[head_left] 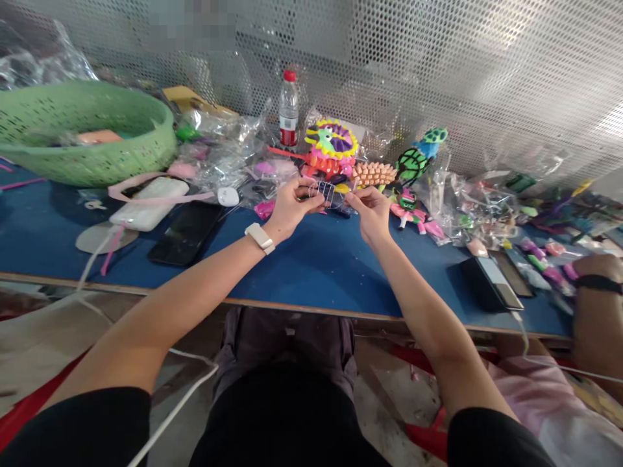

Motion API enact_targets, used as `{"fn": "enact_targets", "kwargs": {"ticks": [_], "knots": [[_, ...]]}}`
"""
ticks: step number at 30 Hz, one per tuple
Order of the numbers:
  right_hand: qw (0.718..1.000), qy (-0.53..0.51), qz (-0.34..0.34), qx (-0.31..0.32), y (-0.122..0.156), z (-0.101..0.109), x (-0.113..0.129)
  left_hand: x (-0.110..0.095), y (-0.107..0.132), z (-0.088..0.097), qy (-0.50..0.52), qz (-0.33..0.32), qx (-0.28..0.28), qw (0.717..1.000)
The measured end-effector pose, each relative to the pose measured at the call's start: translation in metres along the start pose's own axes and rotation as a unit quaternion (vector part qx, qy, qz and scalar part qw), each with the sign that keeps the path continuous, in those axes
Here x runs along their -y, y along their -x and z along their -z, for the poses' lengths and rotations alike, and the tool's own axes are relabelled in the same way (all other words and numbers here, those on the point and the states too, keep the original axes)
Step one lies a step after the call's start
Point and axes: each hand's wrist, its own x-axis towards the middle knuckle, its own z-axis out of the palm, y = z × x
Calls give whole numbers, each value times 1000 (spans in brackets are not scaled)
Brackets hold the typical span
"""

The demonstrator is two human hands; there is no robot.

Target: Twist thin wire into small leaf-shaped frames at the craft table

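My left hand (294, 206), with a pale band on its wrist, is closed in a pinch on a small clear plastic piece (327, 193) with light lines across it. Opposite it, my right hand (372, 211) has thumb and forefinger pinched at the piece's right side; what lies between those fingertips is too small to make out. A yellow bit (342, 188) shows beside them. Just behind my hands stand colourful figures: a yellow-rimmed one (333, 139), a red one (326, 165), an orange scaly one (374, 174) and a green-and-black turtle-like one (413, 162).
A green basket (97, 162) stands at the left, near a black phone (187, 233) and a white power bank (148, 204). Behind are clear bags (219, 152) and a red-capped bottle (289, 110). Another person's arm (598, 305) rests at the right, past a charging device (491, 283).
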Motion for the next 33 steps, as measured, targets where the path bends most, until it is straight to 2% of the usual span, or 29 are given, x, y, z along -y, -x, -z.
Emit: {"fn": "enact_targets", "kwargs": {"ticks": [6, 12, 21, 29, 33], "knots": [[998, -32, -60, 9, 4, -4, -2, -1, 3, -4, 51, 55, -32, 997], [996, -59, -71, 15, 8, -8, 4, -6, 5, -5, 51, 59, -40, 996], [997, -30, -38, 62, 9, -11, 13, 1, 0, -2, 20, 53, -17, 998], [1000, -4, 7, 25, 12, -14, 14, 5, 0, 0, 7, 13, 17, 1000], [999, -22, 1, 39, 14, -15, 14, 3, 1, 0, 9, 3, 42, 999]]}}
